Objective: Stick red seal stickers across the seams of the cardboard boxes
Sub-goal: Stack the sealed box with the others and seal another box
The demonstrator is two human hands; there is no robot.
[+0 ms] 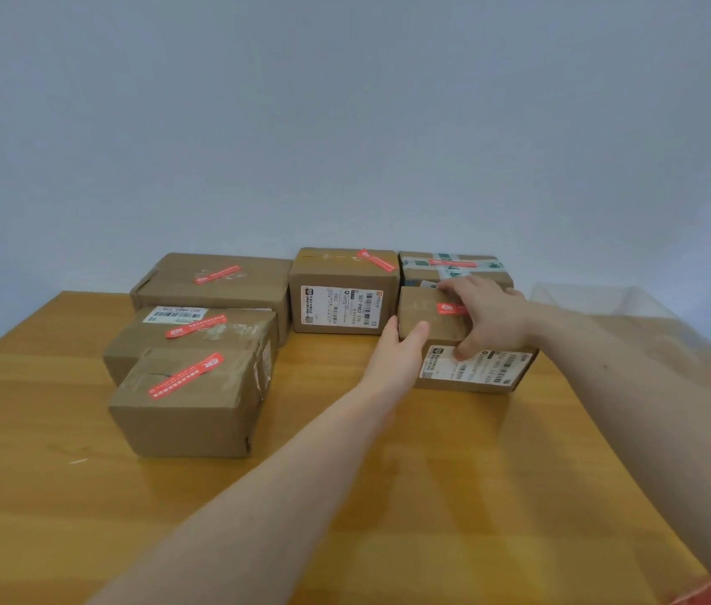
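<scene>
Both your arms reach up from the bottom of the frame to the box [432, 318] right of centre on the wooden table [61, 495]. Your left hand [401, 342] lies against its left edge, fingers together and nearly straight, thumb tip on the top face; it grips nothing, only braces the cardboard. Your right hand [486, 316] is laid over the top of the same box, fingers spread and curled down, the thumb hooked over the front face onto the white shipping label [475, 366]. A red seal sticker [451, 308] lies on that top face, its right part hidden under your fingers, so you cannot tell whether they press it.

Five more boxes stand on the table, each with a red sticker on top: a green-taped box [454, 266] just behind, touching or nearly so; a labelled box [342, 294] at centre; and, in the left half of the frame, a wide box [214, 281] at the back, a middle box [196, 331] and a nearest box [190, 399]. A clear plastic bin [633, 312] sits at the right edge.
</scene>
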